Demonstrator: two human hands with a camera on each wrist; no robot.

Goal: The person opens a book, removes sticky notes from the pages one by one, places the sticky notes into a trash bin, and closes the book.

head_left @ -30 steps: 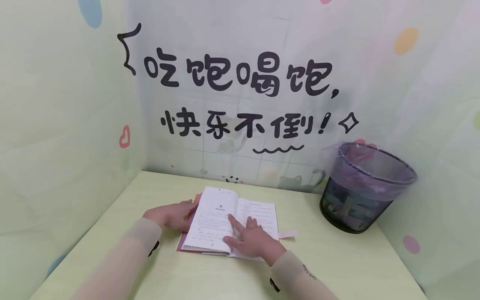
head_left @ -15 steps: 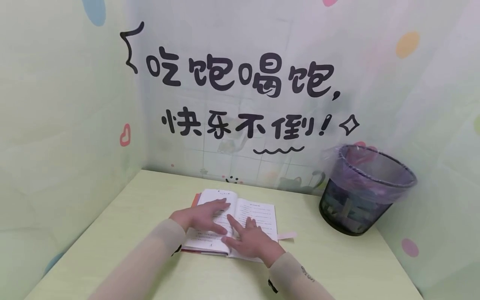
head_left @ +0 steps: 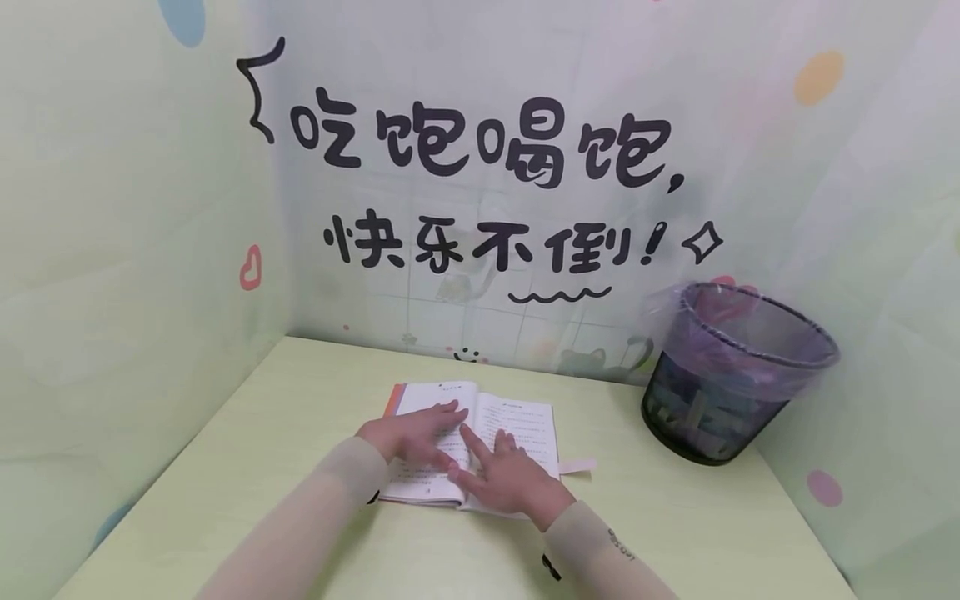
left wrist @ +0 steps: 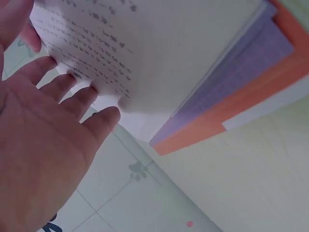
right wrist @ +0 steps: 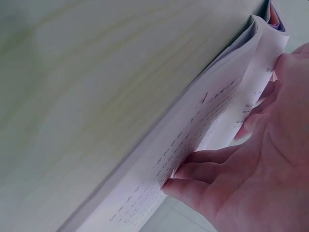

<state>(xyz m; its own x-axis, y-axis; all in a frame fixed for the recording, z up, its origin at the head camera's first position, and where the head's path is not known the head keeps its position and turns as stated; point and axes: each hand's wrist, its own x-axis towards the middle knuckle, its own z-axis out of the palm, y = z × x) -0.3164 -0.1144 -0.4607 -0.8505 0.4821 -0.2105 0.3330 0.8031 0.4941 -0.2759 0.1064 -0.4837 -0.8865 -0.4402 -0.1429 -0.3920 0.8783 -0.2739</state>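
An open book (head_left: 517,410) with printed white pages lies on the pale table (head_left: 300,533). My left hand (head_left: 420,435) rests on its left page, fingers spread and pointing toward the spine. In the left wrist view those fingertips (left wrist: 111,113) touch the page (left wrist: 159,53), and a purple and orange cover flap (left wrist: 251,92) sticks out beneath. Spread over the spine and right page is my right hand (head_left: 513,479), its fingertips (right wrist: 176,186) on the paper in the right wrist view. A pink paper strip (head_left: 577,467) juts from the book's right edge.
A dark waste bin (head_left: 705,408) lined with a purple bag stands at the table's back right. Behind the table hangs a printed backdrop (head_left: 480,317) with large black lettering, and similar sheeting (head_left: 135,275) closes off the left side.
My left hand has moved right, from the book's left edge onto the left page, its fingertips ending near the spine. The left page lies flatter. My right hand has stayed in place.
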